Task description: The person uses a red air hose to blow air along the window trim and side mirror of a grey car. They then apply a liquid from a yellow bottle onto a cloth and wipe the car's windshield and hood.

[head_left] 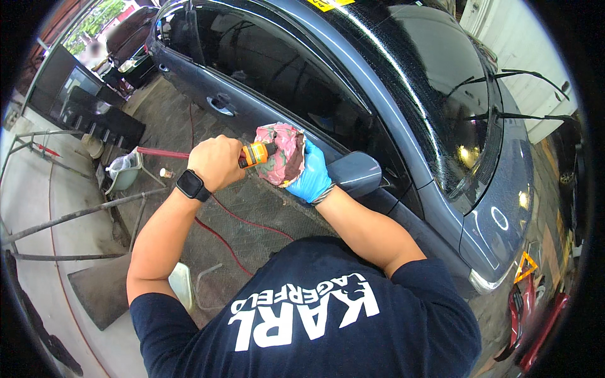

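My bare left hand (216, 162), with a black watch at its wrist, is closed round a small orange bottle (254, 154) with a black top. The bottle lies sideways, its black end against a bunched pink patterned cloth (277, 169). My right hand (311, 174) wears a blue glove and grips that cloth from its right side; some of its fingers are hidden behind it. Both hands are held in front of my chest, beside the door of a dark blue-grey car (252, 101). The car's side mirror (357, 172) is just right of my gloved hand.
Red hoses (236, 217) run over the dark floor. At the left stand a metal frame (69, 217), a pale bucket (126, 171) and a dark cabinet (101, 116). Red car parts (526, 312) lie at the lower right. A person (97, 53) is far off at upper left.
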The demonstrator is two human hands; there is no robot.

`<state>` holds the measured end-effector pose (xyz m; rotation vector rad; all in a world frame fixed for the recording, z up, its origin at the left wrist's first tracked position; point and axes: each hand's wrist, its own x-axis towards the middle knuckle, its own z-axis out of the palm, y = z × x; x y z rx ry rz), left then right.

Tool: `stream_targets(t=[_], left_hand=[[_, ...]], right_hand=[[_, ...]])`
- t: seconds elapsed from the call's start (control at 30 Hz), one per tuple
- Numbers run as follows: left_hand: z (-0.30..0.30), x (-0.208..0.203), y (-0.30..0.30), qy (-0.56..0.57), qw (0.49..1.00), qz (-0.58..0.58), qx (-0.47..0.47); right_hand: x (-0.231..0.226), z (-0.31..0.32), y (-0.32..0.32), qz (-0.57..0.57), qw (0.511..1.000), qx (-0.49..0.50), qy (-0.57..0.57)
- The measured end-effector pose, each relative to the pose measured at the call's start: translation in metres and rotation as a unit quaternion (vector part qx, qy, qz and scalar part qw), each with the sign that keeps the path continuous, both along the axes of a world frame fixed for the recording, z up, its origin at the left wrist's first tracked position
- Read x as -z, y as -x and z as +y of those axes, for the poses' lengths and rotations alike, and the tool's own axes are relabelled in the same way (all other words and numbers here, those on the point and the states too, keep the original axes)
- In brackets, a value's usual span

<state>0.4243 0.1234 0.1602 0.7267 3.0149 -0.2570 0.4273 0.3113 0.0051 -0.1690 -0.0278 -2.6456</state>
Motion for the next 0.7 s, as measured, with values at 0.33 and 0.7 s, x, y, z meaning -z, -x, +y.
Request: stream_targets(t=[0.33, 0.7], left_hand=[[-0.005, 0.007, 0.008, -0.03, 0.999, -0.027, 0.0], [-0.013, 0.03, 0.025, -0.235, 0.968, -0.089, -0.013]], right_hand=[[0.023, -0.001, 0.009, 0.118, 0.992, 0.046, 0.017], [-0.012, 0.013, 0.007, 0.013, 0.995, 0.098, 0.028]])
